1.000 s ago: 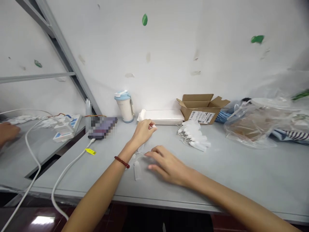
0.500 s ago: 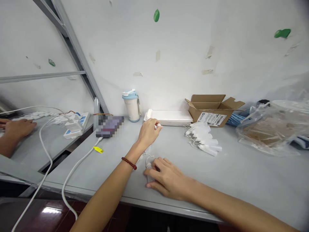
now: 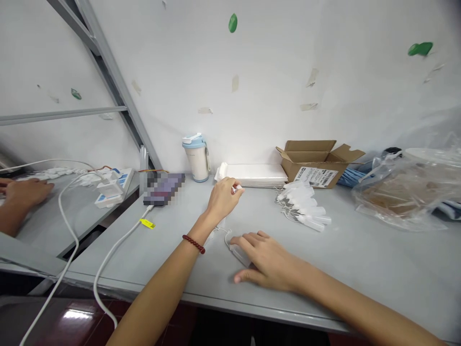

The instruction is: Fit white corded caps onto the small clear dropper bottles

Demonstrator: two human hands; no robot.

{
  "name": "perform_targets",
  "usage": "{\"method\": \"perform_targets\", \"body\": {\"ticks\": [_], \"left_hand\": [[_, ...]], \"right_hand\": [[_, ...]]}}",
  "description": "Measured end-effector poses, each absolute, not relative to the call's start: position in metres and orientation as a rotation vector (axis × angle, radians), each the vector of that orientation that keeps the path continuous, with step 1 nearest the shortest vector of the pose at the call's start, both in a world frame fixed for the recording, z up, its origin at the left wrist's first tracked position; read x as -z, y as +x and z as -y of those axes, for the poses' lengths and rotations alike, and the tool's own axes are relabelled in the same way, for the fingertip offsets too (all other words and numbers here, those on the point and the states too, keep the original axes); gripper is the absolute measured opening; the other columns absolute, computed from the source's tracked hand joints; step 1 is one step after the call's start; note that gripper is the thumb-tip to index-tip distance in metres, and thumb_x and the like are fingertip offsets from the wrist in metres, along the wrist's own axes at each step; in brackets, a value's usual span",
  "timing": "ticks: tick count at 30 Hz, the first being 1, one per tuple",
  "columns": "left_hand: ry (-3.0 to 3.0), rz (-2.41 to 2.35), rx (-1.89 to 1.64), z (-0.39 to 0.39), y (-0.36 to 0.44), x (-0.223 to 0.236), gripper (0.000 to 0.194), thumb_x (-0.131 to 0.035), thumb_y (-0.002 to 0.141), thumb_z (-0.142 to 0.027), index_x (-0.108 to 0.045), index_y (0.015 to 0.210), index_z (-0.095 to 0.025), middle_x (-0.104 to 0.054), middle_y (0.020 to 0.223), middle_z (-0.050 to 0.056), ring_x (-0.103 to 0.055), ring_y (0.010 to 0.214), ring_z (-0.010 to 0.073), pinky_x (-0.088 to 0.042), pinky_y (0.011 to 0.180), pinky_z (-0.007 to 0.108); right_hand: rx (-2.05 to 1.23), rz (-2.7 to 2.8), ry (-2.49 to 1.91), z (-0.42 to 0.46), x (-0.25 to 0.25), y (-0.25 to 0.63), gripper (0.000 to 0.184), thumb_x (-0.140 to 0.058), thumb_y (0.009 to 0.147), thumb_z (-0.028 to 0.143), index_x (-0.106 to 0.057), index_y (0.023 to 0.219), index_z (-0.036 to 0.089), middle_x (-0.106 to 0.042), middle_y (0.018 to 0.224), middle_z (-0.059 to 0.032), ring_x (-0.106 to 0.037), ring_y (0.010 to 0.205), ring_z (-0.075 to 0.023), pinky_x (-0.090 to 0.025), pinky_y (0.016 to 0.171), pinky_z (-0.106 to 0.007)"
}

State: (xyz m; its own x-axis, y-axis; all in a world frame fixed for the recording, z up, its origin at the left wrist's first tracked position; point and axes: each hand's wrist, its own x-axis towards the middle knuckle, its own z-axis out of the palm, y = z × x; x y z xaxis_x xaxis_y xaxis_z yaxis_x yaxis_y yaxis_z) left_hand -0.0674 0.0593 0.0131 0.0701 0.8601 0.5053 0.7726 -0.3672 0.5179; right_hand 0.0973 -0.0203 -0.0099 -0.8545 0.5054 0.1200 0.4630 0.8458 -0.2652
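My left hand (image 3: 222, 201) is closed in a pinch on a small white piece (image 3: 237, 188), mostly hidden by the fingers. A red bead bracelet circles that wrist. On the table to its right, my right hand (image 3: 268, 262) lies with thumb and fingers apart, fingertips over a clear plastic tube (image 3: 240, 255). The tube has a white cord (image 3: 226, 232) at its end and is partly covered by the hand. Under my left wrist, another clear piece (image 3: 211, 242) shows in part. A pile of similar tubes with cords (image 3: 304, 206) lies farther right.
Along the wall stand a cup with a blue lid (image 3: 196, 158), a stack of white flat boxes (image 3: 259, 174) and an open cardboard box (image 3: 317, 166). A phone (image 3: 163, 189) with a white cable lies left, a plastic bag (image 3: 396, 192) right. Another person's hand (image 3: 29, 192) rests far left.
The view has swung left. My right hand came down on the tube, then shifted right; the tube has turned from upright to slanting. My left hand keeps its pinch nearly in place.
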Motion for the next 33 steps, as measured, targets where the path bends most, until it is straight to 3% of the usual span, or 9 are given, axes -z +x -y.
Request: {"method": "perform_targets", "body": {"ticks": [2,6,9,12,14,16,21,27,33], "left_hand": [[2.208,-1.694,-1.178,-0.06,-0.067,-0.012,0.012,-0.059,0.079,-0.023,-0.063,0.086,-0.014,-0.066,0.085,0.004,-0.058,0.067,0.0135,-0.047,0.07,0.028],[2.219,-1.699,-1.149,-0.059,-0.065,-0.011,0.012,-0.058,0.079,-0.022,-0.064,0.087,-0.015,-0.066,0.086,0.004,-0.058,0.07,0.0143,-0.047,0.072,0.029],[2.199,-1.667,-1.163,-0.056,-0.063,-0.013,0.013,-0.058,0.077,-0.022,-0.065,0.086,-0.016,-0.067,0.087,0.004,-0.058,0.071,0.0143,-0.048,0.074,0.03],[2.043,-1.56,-1.175,-0.053,-0.063,-0.017,0.015,-0.061,0.075,-0.025,-0.066,0.084,-0.016,-0.068,0.081,0.004,-0.059,0.07,0.0146,-0.049,0.072,0.029],[1.866,-1.434,-1.18,-0.051,-0.065,-0.021,0.02,-0.062,0.074,-0.03,-0.067,0.085,-0.015,-0.067,0.076,0.004,-0.059,0.069,0.015,-0.049,0.068,0.028],[1.695,-1.295,-1.16,-0.048,-0.066,-0.027,0.026,-0.064,0.072,-0.033,-0.067,0.089,-0.013,-0.065,0.072,0.003,-0.059,0.065,0.0136,-0.049,0.065,0.028],[1.622,-1.048,-0.772,-0.037,-0.063,-0.036,0.026,-0.069,0.07,-0.032,-0.07,0.086,-0.013,-0.059,0.061,0.0,-0.053,0.056,0.0097,-0.048,0.061,0.026],[1.623,-0.963,-0.721,-0.035,-0.053,-0.025,0.028,-0.063,0.076,-0.039,-0.066,0.072,-0.013,-0.056,0.063,0.001,-0.053,0.059,0.0114,-0.048,0.061,0.027],[1.643,-1.049,-0.779,-0.033,-0.045,-0.025,0.03,-0.059,0.078,-0.04,-0.067,0.079,-0.012,-0.055,0.061,0.001,-0.054,0.059,0.0121,-0.047,0.066,0.029]], "right_hand": [[-0.222,2.836,-0.771,0.022,0.016,0.092,0.058,-0.04,0.086,0.06,-0.047,0.123,0.016,-0.062,0.099,-0.0129,-0.059,0.083,-0.0242,-0.042,0.074,-0.036],[0.017,2.864,-0.771,0.023,0.027,0.085,0.031,-0.037,0.095,0.036,-0.053,0.111,0.016,-0.062,0.09,-0.0095,-0.06,0.074,-0.0199,-0.041,0.066,-0.031],[0.022,2.811,-0.764,0.018,0.029,0.09,0.027,-0.031,0.096,0.026,-0.053,0.108,0.015,-0.062,0.086,-0.0092,-0.06,0.068,-0.0175,-0.04,0.059,-0.028],[-0.185,2.559,-0.823,0.002,0.021,0.105,0.027,-0.031,0.096,0.029,-0.05,0.109,0.015,-0.063,0.087,-0.0092,-0.06,0.07,-0.0174,-0.041,0.059,-0.028],[-0.412,2.315,-0.992,-0.014,0.013,0.117,0.028,-0.032,0.095,0.032,-0.048,0.112,0.017,-0.06,0.073,-0.0031,-0.057,0.063,-0.0153,-0.04,0.058,-0.027],[-0.585,2.025,-1.117,-0.029,0.004,0.129,0.029,-0.035,0.093,0.039,-0.051,0.104,0.018,-0.049,0.058,0.0031,-0.048,0.054,-0.0134,-0.036,0.053,-0.026],[-1.186,1.409,-1.069,-0.05,-0.003,0.144,0.033,-0.049,0.083,0.053,-0.045,0.082,0.02,-0.036,0.056,0.0079,-0.028,0.044,-0.0066,-0.021,0.043,-0.021],[-1.483,1.251,-0.963,-0.044,-0.003,0.137,0.036,-0.06,0.076,0.049,-0.038,0.072,0.021,-0.032,0.051,0.0099,-0.019,0.044,-0.0043,-0.017,0.043,-0.019],[-1.632,1.226,-0.912,-0.037,-0.005,0.135,0.027,-0.057,0.077,0.038,-0.037,0.071,0.021,-0.031,0.048,0.0104,-0.017,0.043,-0.0043,-0.014,0.042,-0.019]]}}
